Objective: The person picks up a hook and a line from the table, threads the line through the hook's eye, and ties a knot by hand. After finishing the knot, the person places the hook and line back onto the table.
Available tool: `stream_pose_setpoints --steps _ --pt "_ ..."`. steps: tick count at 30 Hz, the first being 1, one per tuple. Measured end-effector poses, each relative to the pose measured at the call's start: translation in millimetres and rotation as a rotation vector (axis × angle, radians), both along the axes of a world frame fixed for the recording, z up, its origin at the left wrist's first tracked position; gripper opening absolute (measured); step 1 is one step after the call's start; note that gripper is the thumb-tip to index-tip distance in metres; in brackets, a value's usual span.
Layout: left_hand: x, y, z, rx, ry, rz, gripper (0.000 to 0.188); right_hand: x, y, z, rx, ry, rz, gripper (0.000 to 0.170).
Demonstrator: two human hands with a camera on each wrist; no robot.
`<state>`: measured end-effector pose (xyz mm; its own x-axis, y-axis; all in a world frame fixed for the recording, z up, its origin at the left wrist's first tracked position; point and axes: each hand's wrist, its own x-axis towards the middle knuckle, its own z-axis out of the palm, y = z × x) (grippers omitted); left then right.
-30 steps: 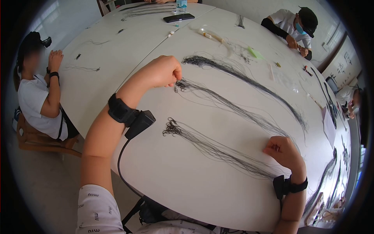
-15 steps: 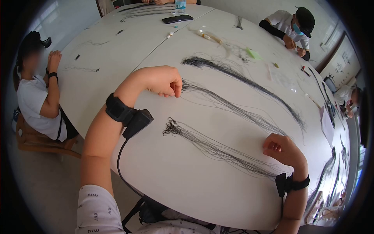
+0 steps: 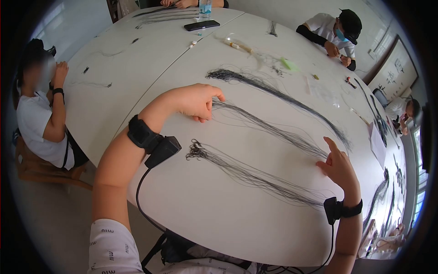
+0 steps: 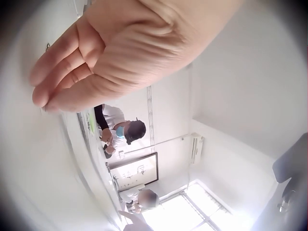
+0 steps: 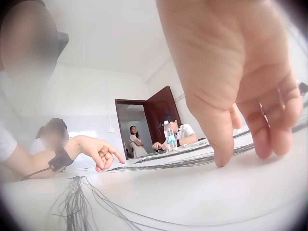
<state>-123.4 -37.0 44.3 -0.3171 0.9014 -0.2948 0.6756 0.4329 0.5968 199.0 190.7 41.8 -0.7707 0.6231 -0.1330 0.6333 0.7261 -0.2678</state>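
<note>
In the head view three bundles of dark thread lie across the table: a near one (image 3: 255,177) with black hooks (image 3: 196,150) at its left end, a middle one (image 3: 269,126) and a far, thicker one (image 3: 283,94). My left hand (image 3: 194,101) is at the middle bundle's left end and covers it. Its index finger points right; the other fingers bend down near the thumb, and nothing held is plainly visible. My right hand (image 3: 340,168) is by that bundle's right end, index finger and thumb spread, holding nothing visible.
A phone (image 3: 201,25) and a bottle (image 3: 205,10) are at the back of the table (image 3: 228,228). Clear tubing (image 3: 239,45) and a green piece (image 3: 289,64) lie beyond the bundles. People sit on the left (image 3: 41,121), at the back right (image 3: 328,34) and far right.
My left hand has shifted slightly down and its index finger has straightened outward. The right hand's index finger and thumb have spread apart from a curled pose. The whole view has shifted a little.
</note>
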Motion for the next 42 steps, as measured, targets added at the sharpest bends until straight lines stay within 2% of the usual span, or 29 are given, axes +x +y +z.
stream_pose_setpoints --steps 5,7,8,10,11,13,14,16,19,23,29,31,34,41,42 --pt "9 9 -8 -0.066 0.073 0.044 0.061 -9 6 5 -0.104 0.007 -0.013 0.060" --pt "11 12 -7 -0.105 0.148 0.041 0.059 -14 4 11 -0.235 -0.024 -0.003 0.049" --pt "10 14 -8 -0.101 0.148 0.040 0.059 -14 5 11 -0.231 -0.024 -0.005 0.049" --pt "6 19 -12 -0.179 0.185 0.042 0.050 -14 9 6 -0.165 0.005 0.058 0.036" --pt "7 20 -13 -0.177 0.184 0.041 0.050 -14 9 4 -0.162 0.003 0.057 0.036" --pt "8 21 -13 -0.151 0.265 0.036 0.038 -12 8 2 -0.125 0.050 0.074 0.024" --pt "7 21 -14 -0.149 0.265 0.036 0.038 -12 9 0 -0.123 0.050 0.075 0.024" --pt "5 22 -17 -0.108 0.337 0.058 0.025 -8 13 -4 -0.044 0.046 0.114 0.015" --pt "1 19 -19 -0.075 0.239 0.111 0.016 -2 19 -4 -0.043 0.053 0.106 0.009" --pt "1 17 -18 -0.070 0.233 0.129 0.010 11 29 -6 0.028 0.096 0.167 0.008" --pt "-7 14 -22 -0.027 0.202 0.154 0.010 26 39 -4 0.055 0.064 0.101 0.005" --pt "-8 13 -22 -0.011 0.178 0.169 0.011 28 39 3 0.012 -0.047 -0.040 0.007" --pt "-8 13 -21 -0.022 0.199 0.148 0.013 36 46 4 0.021 -0.108 -0.051 0.008" --pt "-15 -4 7 0.132 0.054 0.182 0.024 29 28 21 0.017 0.019 -0.018 0.006" --pt "-17 -6 12 0.129 0.054 0.179 0.024 24 23 23 -0.070 0.057 -0.022 0.007"
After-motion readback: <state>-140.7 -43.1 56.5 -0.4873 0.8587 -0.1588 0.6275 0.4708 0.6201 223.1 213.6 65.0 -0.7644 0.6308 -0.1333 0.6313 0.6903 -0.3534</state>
